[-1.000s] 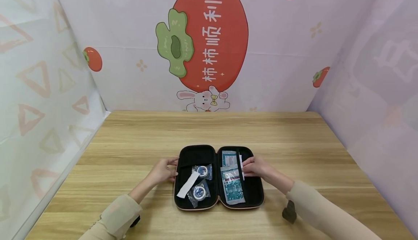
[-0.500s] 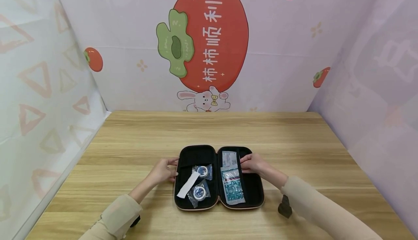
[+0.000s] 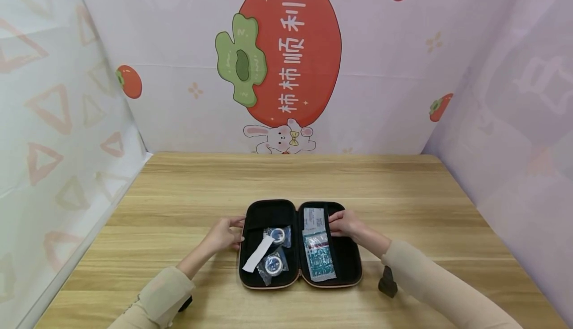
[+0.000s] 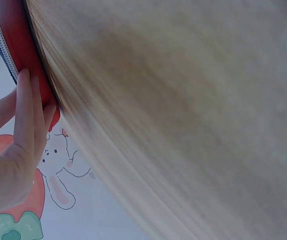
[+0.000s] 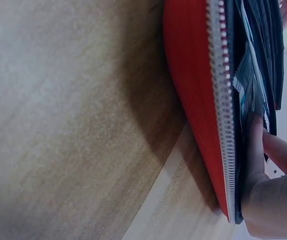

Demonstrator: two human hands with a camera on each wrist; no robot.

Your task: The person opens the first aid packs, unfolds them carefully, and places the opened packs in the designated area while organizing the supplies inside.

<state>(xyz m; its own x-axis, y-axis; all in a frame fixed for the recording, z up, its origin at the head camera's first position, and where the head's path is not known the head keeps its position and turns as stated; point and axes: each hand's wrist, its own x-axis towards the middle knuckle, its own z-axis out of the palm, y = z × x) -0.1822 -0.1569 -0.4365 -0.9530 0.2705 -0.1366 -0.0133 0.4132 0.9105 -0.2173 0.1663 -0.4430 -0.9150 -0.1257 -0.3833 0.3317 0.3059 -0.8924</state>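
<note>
A zippered case, black inside and red outside, lies unfolded on the table. My left hand rests against its left side; in the left wrist view its straight fingers touch the red wall by the zip. At the right half, my right hand pinches at the edge of a white packet by the black elastic band, fingertips partly hidden. A teal packet lies below the white one. In the right wrist view, finger and thumb reach in past the zip.
In the case's left half lie two bagged rolls, an upper tape roll and a lower tape roll, with a white strip across them. Printed cloth walls enclose the wooden table.
My right hand has shifted slightly left and away from me, toward the band. The white packet has slid left under the band and now covers the upper teal one. The left hand stays put.
</note>
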